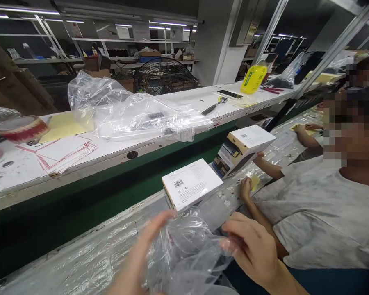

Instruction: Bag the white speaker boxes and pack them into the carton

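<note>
My left hand (pixel 141 254) and my right hand (pixel 250 246) hold a crumpled clear plastic bag (pixel 187 254) between them at the bottom of the view, fingers pinching its film. Just beyond the bag a white product box (pixel 192 184) with a barcode label lies on the plastic-covered bench. Further right a co-worker's hand (pixel 260 155) tilts a second white box (pixel 244 147) on its edge; that person's other hand (pixel 246 188) holds a small yellow piece.
A green conveyor belt (pixel 110 184) runs behind the bench. The raised white shelf (pixel 117 143) carries loose clear bags (pixel 135 112), a tape roll (pixel 21 127), red-striped papers (pixel 61 151), a phone (pixel 229 94), a brush and a yellow bottle (pixel 253 78). A co-worker in a grey shirt (pixel 320 217) sits close on my right.
</note>
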Motion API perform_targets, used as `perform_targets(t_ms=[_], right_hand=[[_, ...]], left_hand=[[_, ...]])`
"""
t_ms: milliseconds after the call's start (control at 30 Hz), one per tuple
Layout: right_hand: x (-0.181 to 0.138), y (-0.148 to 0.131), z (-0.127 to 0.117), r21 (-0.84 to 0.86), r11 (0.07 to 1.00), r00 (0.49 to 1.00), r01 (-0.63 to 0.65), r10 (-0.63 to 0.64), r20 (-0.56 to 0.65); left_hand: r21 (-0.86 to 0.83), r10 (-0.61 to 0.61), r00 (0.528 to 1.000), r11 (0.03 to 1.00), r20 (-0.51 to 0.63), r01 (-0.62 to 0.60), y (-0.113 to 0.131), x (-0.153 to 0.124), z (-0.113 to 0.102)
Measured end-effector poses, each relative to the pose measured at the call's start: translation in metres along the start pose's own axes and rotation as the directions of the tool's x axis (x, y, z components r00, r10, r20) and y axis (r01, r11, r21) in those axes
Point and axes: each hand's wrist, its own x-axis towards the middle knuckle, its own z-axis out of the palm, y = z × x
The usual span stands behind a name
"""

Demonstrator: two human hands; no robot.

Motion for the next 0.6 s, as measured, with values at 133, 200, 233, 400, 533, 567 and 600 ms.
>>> perform_targets(t_ms=[133,200,233,400,533,567,600], right_hand=[[0.020,0.003,-0.013,0.003,0.988,0.875,-0.156,0.137,0.464],[0.022,0.020,-0.023,0.100,0.945,0.598,-0.313,0.115,0.793],[0.020,0.030,-0.028,0.176,0.905,0.461,-0.388,0.026,0.887],[0.002,0.091,-0.064,0.329,0.644,0.372,-0.691,-0.074,0.925],[-0.001,0.152,-0.069,0.226,0.523,0.411,-0.822,0.271,0.870],[0.003,0.166,-0.060,0.272,0.577,0.526,-0.770,0.333,0.783],[0.009,0.179,-0.046,0.310,0.645,0.644,-0.698,0.378,0.665]], left_hand=[[0.454,-0.278,0.802,0.891,0.528,0.010,0.025,0.019,0.026],[0.463,-0.287,0.729,0.885,0.622,-0.047,0.020,0.041,0.020],[0.445,-0.298,0.682,0.894,0.668,-0.046,0.016,0.051,0.013],[0.467,-0.430,0.497,0.883,0.753,0.056,-0.027,0.083,-0.012],[0.107,-0.330,0.570,0.916,0.753,0.388,-0.065,0.074,-0.009],[-0.043,-0.309,0.688,0.895,0.657,0.444,-0.072,0.071,-0.005],[-0.205,-0.306,0.811,0.868,0.499,0.453,-0.076,0.069,0.001]])
